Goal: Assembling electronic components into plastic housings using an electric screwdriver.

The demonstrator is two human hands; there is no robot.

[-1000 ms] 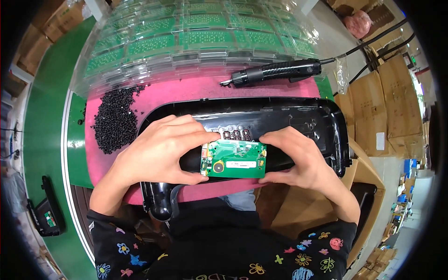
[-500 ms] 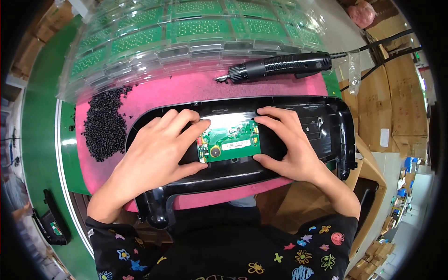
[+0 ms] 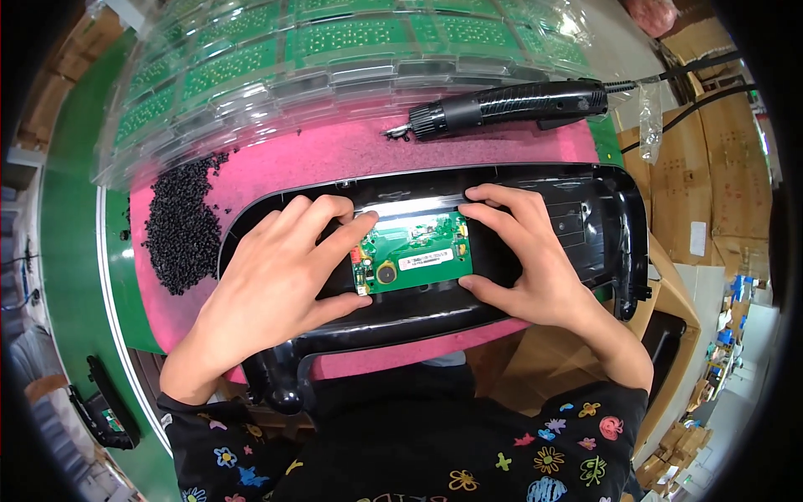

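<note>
A green circuit board with a white label and a round buzzer-like part lies in or just over the middle of a long black plastic housing. My left hand grips the board's left edge, thumb at the near corner and index finger at the far one. On the opposite edge, my right hand does the same with thumb and fingers. The two hands hold the board between them, slightly tilted in the view. Whether its underside touches the housing, I cannot tell.
A heap of small black screws lies left on the pink mat. Behind the housing rests a black electric screwdriver, its cable running right. Clear plastic trays of green boards stand at the back. Another black housing sits far left.
Both hands keep the same grip on the board. The whole view has shifted slightly; I make out no clear movement of the board within the housing.
</note>
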